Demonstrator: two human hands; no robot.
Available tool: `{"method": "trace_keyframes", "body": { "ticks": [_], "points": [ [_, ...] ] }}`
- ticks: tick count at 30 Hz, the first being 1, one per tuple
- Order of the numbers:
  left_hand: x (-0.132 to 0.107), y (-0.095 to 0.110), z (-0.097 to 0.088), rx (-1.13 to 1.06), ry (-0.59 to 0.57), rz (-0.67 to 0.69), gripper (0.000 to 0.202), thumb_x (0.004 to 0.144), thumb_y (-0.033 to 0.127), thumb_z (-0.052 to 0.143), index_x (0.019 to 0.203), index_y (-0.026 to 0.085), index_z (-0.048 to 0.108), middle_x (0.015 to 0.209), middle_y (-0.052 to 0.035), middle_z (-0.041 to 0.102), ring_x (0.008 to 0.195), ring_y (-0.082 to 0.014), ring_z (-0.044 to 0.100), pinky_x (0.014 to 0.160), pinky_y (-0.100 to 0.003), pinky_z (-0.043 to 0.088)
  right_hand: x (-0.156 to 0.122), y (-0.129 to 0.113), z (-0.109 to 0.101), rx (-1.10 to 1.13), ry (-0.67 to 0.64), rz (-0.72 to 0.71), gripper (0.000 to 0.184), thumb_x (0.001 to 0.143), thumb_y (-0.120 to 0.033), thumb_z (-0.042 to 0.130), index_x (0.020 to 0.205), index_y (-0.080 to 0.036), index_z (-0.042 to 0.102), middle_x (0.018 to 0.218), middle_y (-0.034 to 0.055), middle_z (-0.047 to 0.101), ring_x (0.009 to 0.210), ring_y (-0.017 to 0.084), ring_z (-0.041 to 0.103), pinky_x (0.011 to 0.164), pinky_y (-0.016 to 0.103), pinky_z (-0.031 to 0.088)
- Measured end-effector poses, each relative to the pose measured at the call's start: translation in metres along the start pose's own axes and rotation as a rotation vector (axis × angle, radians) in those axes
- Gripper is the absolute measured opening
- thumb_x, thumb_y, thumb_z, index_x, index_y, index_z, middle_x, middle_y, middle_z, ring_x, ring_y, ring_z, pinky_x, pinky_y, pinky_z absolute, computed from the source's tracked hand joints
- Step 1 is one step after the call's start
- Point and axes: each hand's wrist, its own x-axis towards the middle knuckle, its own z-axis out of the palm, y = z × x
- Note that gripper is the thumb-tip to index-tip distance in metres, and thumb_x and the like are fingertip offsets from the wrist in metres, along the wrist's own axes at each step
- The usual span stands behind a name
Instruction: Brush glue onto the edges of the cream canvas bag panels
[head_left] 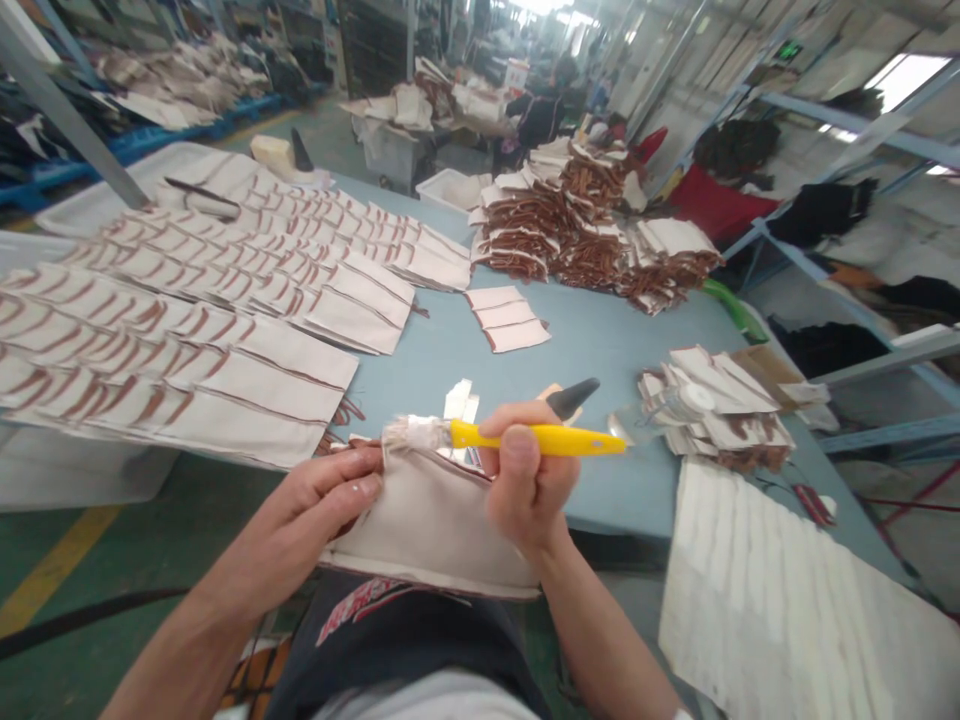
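Observation:
My right hand (529, 470) is closed round the yellow handle of a paintbrush (551, 438). The brush's pale bristles point left and lie at the upper edge of a cream fabric panel (435, 525) with brown edging. My left hand (322, 510) pinches the panel's upper left corner between thumb and fingers. The panel is at the near table edge, above my lap. Behind the brush lie small white pieces (461, 402) and a dark pointed handle (574, 397), partly hidden by my right hand.
Overlapping rows of cream panels (285, 375) fan out at left. One panel (508, 318) lies mid-table. Tall brown-edged stacks (525, 230) stand at the back, a smaller stack (720, 405) at right. A white ridged sheet (780, 600) hangs over the right edge.

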Motion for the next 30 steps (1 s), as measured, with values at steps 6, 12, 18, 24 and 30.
{"method": "trace_keyframes", "body": {
  "ticks": [6, 12, 18, 24, 30],
  "points": [
    [0.001, -0.004, -0.005, 0.02, -0.045, 0.008, 0.038, 0.093, 0.057, 0.082, 0.109, 0.023, 0.092, 0.085, -0.0051, 0.084, 0.072, -0.0208, 0.075, 0.06, -0.024, 0.06, 0.007, -0.007, 0.0, 0.137, 0.067, -0.002, 0.032, 0.115, -0.045, 0.054, 0.094, -0.025, 0.067, 0.06, -0.0072, 0.049, 0.045, 0.011, 0.044, 0.046, 0.026, 0.042],
    [0.003, -0.001, -0.006, 0.001, -0.018, 0.003, 0.037, 0.092, 0.056, 0.083, 0.107, 0.023, 0.092, 0.079, -0.0045, 0.082, 0.081, -0.0254, 0.079, 0.068, -0.029, 0.066, 0.006, 0.005, 0.01, 0.159, 0.127, 0.008, 0.029, 0.118, -0.042, 0.051, 0.1, -0.025, 0.066, 0.065, -0.0083, 0.053, 0.045, 0.009, 0.046, 0.046, 0.022, 0.04],
    [0.002, 0.001, -0.007, -0.004, -0.022, 0.01, 0.039, 0.092, 0.057, 0.082, 0.108, 0.023, 0.092, 0.077, -0.0047, 0.081, 0.074, -0.0244, 0.078, 0.061, -0.028, 0.063, 0.001, 0.01, 0.015, -0.199, -0.06, -0.006, 0.022, 0.116, -0.034, 0.052, 0.118, -0.021, 0.07, 0.088, 0.0022, 0.076, 0.07, 0.015, 0.071, 0.069, 0.029, 0.059],
    [0.003, 0.001, -0.019, 0.051, 0.059, -0.007, 0.047, 0.093, 0.063, 0.08, 0.114, 0.023, 0.091, 0.095, -0.0079, 0.087, 0.096, -0.0299, 0.082, 0.077, -0.031, 0.067, 0.011, 0.007, 0.025, -0.262, -0.101, -0.033, 0.026, 0.116, -0.034, 0.049, 0.111, -0.022, 0.071, 0.099, 0.0064, 0.082, 0.084, 0.018, 0.078, 0.077, 0.029, 0.061],
    [-0.005, 0.01, -0.041, 0.136, -0.153, 0.137, 0.054, 0.098, 0.071, 0.073, 0.123, 0.026, 0.091, 0.126, -0.0106, 0.087, 0.123, -0.033, 0.079, 0.11, -0.036, 0.061, 0.036, 0.014, 0.018, -0.276, 0.029, 0.088, 0.031, 0.117, -0.037, 0.047, 0.102, -0.021, 0.069, 0.072, -0.0035, 0.067, 0.056, 0.012, 0.06, 0.056, 0.025, 0.047]
  ]
}}
